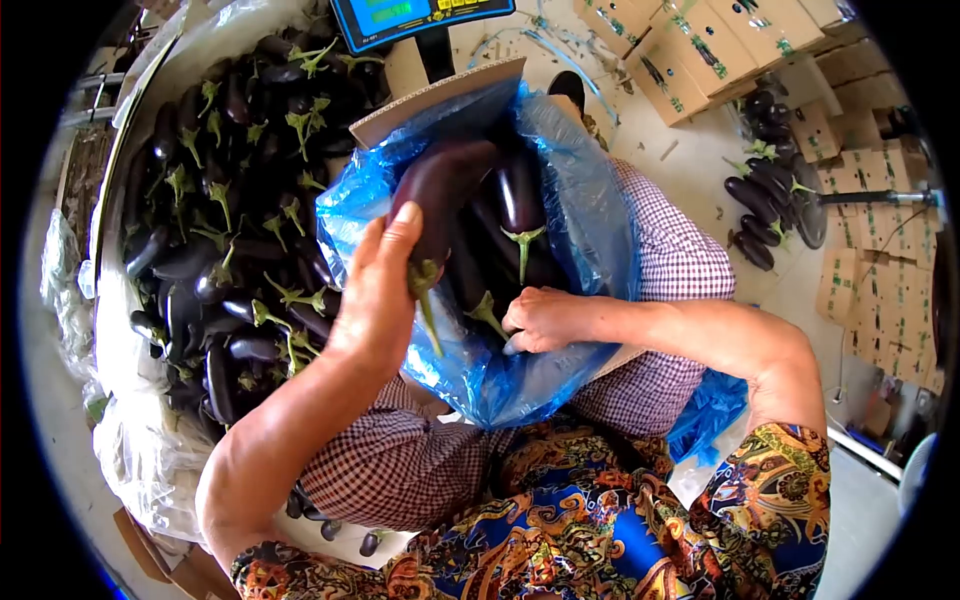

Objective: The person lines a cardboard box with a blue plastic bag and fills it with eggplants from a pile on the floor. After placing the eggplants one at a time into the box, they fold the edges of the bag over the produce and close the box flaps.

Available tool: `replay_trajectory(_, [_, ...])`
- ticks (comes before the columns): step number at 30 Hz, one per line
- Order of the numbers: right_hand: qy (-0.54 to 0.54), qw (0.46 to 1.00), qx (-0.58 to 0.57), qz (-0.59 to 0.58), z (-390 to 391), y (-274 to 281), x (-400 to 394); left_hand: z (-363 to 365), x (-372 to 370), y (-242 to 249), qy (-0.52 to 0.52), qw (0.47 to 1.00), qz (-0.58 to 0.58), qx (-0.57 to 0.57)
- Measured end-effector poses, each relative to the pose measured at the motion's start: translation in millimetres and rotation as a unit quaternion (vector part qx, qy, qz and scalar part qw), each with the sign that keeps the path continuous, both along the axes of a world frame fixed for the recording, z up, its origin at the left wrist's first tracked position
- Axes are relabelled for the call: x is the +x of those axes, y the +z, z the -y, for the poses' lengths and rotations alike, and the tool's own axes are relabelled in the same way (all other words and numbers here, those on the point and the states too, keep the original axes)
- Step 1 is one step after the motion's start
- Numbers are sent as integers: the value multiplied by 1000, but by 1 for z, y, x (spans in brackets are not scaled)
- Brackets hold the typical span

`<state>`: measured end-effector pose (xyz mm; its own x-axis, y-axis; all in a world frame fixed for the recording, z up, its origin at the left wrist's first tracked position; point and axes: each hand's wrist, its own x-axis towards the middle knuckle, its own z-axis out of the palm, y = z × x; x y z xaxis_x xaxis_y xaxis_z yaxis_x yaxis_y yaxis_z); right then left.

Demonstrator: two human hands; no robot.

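My left hand [372, 285] grips a large dark eggplant [445, 190] near its stem end, thumb over the skin. That eggplant slants over a carton lined with a blue plastic bag [590, 250]. More eggplants lie inside, one of them a glossy eggplant [520, 195] with its green stem towards me. My right hand [548, 318] is closed, at the near side of the bag, beside the green stem of another eggplant [462, 275]. A small greyish bit shows at its fingertips; what the fingers hold is hidden.
A big heap of eggplants [240, 240] fills the left side. A scale display [400, 22] stands behind the carton. Printed cardboard boxes [720, 50] are stacked at the back right, with loose eggplants [760, 200] on the floor. Clear plastic sheeting [150, 460] lies at left.
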<state>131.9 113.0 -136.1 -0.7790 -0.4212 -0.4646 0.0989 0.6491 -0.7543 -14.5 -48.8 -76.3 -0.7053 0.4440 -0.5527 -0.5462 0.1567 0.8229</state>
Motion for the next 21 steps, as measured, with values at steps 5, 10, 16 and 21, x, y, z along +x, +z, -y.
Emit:
replay_trajectory(5, [-17,993,118,13,2,21,1,-40,23,-17,-81,984,-99,-121])
replay_trajectory(10, [-78,961,244,-102,-23,40,8,-47,17,-33,-319,856,-327,-243])
replay_trajectory(16, [-33,942,304,-140,-27,26,-6,-44,15,-18,-490,673,-467,-298])
replay_trajectory(21, [48,906,318,-275,-23,-3,3,-41,31,-58,-476,700,-493,-199])
